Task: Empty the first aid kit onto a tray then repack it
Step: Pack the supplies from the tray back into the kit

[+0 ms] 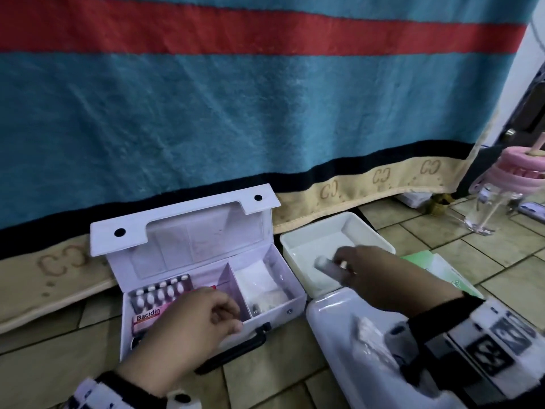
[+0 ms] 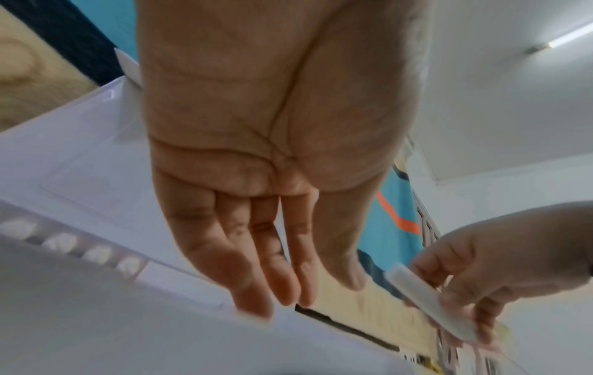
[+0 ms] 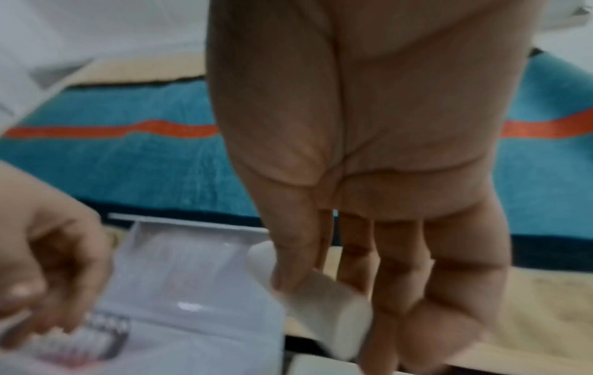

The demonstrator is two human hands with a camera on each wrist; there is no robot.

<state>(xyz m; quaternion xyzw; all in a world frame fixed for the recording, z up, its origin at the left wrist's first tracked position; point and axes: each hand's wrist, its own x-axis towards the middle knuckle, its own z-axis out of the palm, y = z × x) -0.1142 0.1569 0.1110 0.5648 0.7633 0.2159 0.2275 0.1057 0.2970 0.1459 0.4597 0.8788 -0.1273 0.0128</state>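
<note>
The white first aid kit (image 1: 277, 312) stands open on the tiled floor with its lid up. Its left compartment holds a blister pack of white pills (image 1: 160, 293) and a pink Bacidin box (image 1: 147, 318). White packets (image 1: 259, 278) lie in the right compartment. My left hand (image 1: 233, 317) hovers over the left compartment with relaxed fingers (image 2: 256, 286) and holds nothing. To the right sits a white tray (image 1: 321, 231). Over the tray my right hand (image 1: 339, 264) pinches a white bandage roll (image 3: 320, 302), which also shows in the left wrist view (image 2: 426, 304).
A striped blue and red blanket (image 1: 236, 113) hangs right behind the kit and tray. A white plastic container (image 1: 348, 329) lies in front of the tray under my right forearm. A green and white box (image 1: 442, 273) and a pink-lidded glass tumbler (image 1: 486, 208) stand to the right.
</note>
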